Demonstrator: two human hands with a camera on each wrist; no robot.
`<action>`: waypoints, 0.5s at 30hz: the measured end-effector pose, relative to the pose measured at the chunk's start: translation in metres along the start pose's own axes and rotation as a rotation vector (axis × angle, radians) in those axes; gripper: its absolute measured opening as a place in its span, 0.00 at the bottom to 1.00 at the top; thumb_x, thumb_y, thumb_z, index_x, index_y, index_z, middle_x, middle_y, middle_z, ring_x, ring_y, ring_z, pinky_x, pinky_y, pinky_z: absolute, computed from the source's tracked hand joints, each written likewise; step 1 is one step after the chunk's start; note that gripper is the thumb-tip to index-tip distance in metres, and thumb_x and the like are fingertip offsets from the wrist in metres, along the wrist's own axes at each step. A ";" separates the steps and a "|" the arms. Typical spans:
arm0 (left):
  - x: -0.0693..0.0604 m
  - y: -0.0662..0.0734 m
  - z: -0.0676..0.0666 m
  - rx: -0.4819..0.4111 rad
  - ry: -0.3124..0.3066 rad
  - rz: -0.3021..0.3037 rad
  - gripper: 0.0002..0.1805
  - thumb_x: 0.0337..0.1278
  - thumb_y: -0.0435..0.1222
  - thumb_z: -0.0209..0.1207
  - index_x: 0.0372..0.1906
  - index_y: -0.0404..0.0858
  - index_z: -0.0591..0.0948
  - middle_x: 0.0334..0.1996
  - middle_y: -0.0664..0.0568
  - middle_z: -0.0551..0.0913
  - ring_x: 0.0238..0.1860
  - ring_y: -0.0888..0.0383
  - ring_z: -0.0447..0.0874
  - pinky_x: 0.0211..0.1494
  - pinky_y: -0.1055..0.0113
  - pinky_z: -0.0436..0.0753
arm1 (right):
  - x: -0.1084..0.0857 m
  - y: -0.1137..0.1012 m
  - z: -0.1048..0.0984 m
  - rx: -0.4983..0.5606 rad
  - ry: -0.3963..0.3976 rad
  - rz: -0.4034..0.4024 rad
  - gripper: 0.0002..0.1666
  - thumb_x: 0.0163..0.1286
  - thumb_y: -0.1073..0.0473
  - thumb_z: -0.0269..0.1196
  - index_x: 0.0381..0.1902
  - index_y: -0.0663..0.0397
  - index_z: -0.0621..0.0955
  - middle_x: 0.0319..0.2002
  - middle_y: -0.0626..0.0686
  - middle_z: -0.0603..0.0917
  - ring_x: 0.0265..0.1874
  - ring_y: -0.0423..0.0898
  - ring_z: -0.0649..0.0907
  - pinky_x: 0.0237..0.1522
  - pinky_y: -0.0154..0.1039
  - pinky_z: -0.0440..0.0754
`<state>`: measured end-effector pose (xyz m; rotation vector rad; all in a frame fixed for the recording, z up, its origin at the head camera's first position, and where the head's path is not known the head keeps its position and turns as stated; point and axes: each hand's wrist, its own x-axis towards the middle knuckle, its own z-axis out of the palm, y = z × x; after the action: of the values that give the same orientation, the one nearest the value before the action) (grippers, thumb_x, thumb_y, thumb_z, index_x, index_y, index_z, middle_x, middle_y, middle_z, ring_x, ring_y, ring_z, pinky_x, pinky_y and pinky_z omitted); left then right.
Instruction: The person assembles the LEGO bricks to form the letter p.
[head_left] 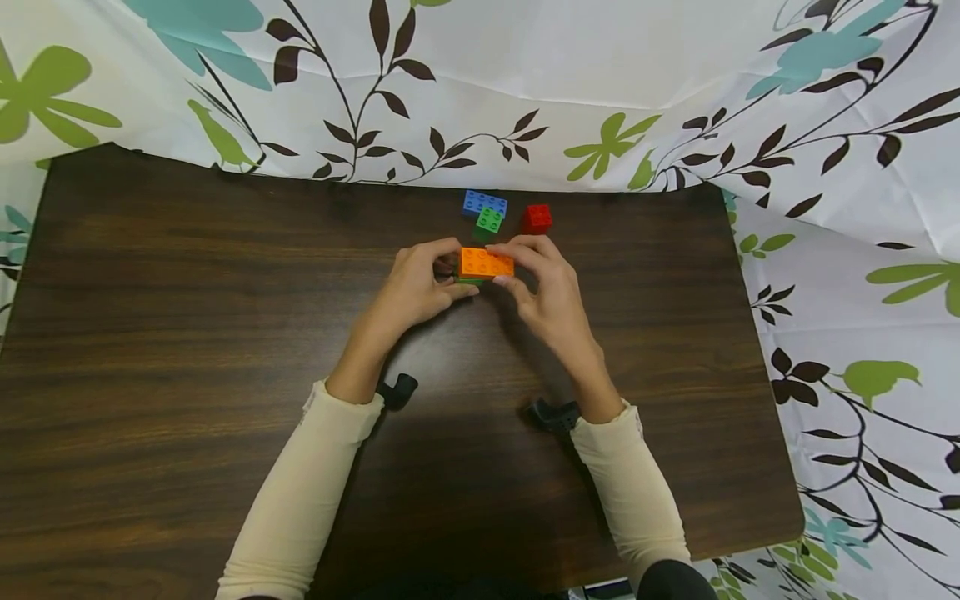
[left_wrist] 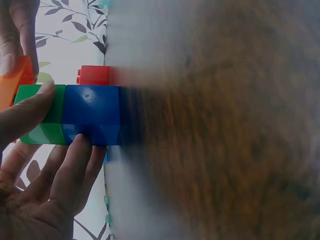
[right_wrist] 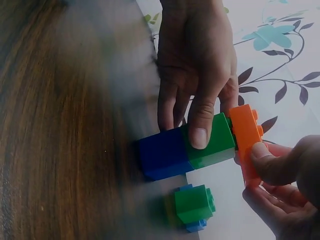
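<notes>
My left hand (head_left: 417, 282) grips a two-brick stack, a blue toy brick (right_wrist: 162, 152) at the bottom and a green one (right_wrist: 220, 142) above it. In the right wrist view, the left thumb presses on the green brick's side. Between thumb and fingers, my right hand (head_left: 553, 292) pinches an orange brick (head_left: 486, 263) at the stack's top. The orange brick's studs face away from the stack, and one end of it overhangs the green brick. Green studs show in the narrow gap; whether the two are fully joined I cannot tell.
Beyond the hands, a loose green brick (head_left: 489, 220) stands by or on a blue brick (head_left: 472, 201), with a red brick (head_left: 537, 219) to their right. They are near the far edge of the dark wooden table (head_left: 187, 333), where a patterned cloth (head_left: 480, 75) hangs.
</notes>
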<state>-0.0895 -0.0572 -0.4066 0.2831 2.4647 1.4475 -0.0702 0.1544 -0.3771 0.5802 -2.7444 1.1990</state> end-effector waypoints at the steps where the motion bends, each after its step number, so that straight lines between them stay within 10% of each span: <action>1: 0.000 0.000 0.000 -0.001 0.001 0.000 0.18 0.61 0.36 0.77 0.52 0.39 0.85 0.54 0.41 0.89 0.57 0.41 0.87 0.66 0.46 0.85 | 0.000 0.000 0.000 -0.005 -0.004 -0.007 0.20 0.71 0.65 0.71 0.60 0.57 0.88 0.57 0.61 0.83 0.57 0.56 0.83 0.66 0.53 0.82; 15: 0.000 0.000 0.000 -0.004 0.005 0.021 0.16 0.60 0.35 0.77 0.48 0.38 0.84 0.52 0.39 0.90 0.57 0.40 0.88 0.65 0.44 0.85 | 0.002 -0.006 -0.001 -0.109 -0.035 -0.105 0.19 0.75 0.67 0.67 0.61 0.59 0.87 0.57 0.63 0.81 0.51 0.57 0.83 0.53 0.49 0.86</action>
<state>-0.0897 -0.0577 -0.4068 0.3063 2.4704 1.4629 -0.0696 0.1514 -0.3718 0.7285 -2.7485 1.0187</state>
